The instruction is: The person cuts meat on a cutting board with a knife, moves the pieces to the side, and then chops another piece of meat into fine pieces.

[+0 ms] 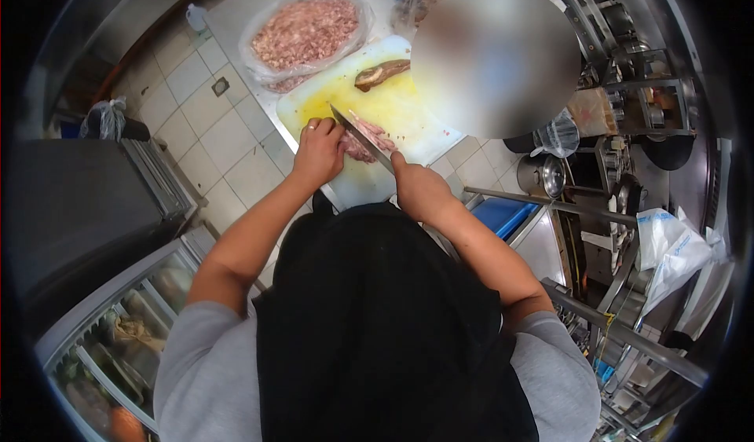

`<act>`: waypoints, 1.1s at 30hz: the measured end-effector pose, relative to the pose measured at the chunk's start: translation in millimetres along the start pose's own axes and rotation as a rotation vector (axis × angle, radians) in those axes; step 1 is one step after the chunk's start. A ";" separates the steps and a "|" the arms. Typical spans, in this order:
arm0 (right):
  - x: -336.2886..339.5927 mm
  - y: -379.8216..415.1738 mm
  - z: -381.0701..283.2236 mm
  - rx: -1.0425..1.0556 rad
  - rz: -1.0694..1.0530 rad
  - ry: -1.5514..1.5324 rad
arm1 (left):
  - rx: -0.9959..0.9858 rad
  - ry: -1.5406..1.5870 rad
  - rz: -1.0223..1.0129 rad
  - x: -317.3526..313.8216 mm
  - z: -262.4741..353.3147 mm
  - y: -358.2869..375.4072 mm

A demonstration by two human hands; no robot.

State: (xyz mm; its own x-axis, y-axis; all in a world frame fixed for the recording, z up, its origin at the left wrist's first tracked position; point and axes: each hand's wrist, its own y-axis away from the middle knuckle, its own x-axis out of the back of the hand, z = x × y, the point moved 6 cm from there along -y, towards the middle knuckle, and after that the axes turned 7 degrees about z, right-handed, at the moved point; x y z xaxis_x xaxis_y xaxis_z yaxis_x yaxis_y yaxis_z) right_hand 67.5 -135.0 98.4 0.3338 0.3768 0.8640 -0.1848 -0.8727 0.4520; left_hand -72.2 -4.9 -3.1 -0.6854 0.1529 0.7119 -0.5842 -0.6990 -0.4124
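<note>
My right hand (424, 189) is closed around the handle of a kitchen knife (363, 138), whose blade points away and to the left across raw meat. The bent fingers of my left hand (319, 153) press on a piece of raw meat (357, 151) right beside the blade. Pale pink cut strips (375, 130) lie on the knife's far side. Under all this is a white cutting board (428, 132) with yellow staining. Farther up the board rests a darker, browned chunk of meat (382, 74), touched by neither hand.
A clear plastic bag of chopped meat (306, 32) sits on the metal table beyond the board. A blurred round patch hides the area at upper right. A steel pot (542, 176) stands to the right, a glass-topped chest (118, 340) at lower left.
</note>
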 end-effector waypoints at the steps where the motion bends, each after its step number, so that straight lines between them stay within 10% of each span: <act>1: -6.7 -1.6 2.6 -0.007 0.002 -0.010 | 0.002 0.001 -0.017 -1.8 0.1 2.1; 33: -50.2 -50.4 2.4 0.038 0.081 -0.093 | -0.053 0.001 -0.011 1.2 -19.7 -6.7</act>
State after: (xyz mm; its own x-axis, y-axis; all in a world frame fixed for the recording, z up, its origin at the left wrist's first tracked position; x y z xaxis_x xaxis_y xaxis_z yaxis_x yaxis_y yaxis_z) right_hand 62.3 -110.7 31.7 0.4043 0.2758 0.8720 -0.1802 -0.9107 0.3716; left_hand -77.7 13.7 -10.8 -0.6795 0.1611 0.7158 -0.6139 -0.6592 -0.4343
